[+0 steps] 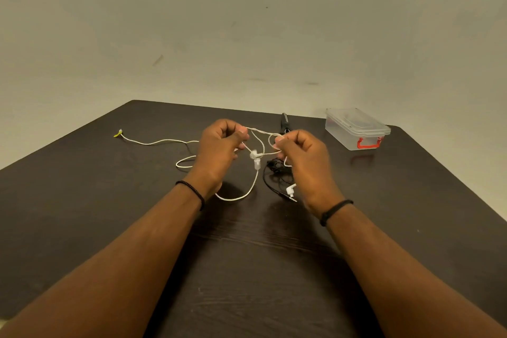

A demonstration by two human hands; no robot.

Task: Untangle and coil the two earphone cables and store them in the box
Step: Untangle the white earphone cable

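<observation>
My left hand (219, 151) and my right hand (303, 162) are raised just above the dark table, each pinching the white earphone cable (253, 184) between thumb and fingers. A short twisted stretch runs between the two hands, with loops and a white earbud piece (255, 158) hanging below. One end of the white cable trails left to a yellow-tipped earbud (118, 133). The black earphone cable (274, 173) lies bunched on the table under my right hand, beside a white angled plug (291, 191). The clear plastic box (356, 129) with a red latch stands shut at the far right.
A black pen-like object (284, 122) lies near the table's far edge behind my hands. The dark wooden table (247, 269) ends at a pale wall. Its right edge runs close past the box.
</observation>
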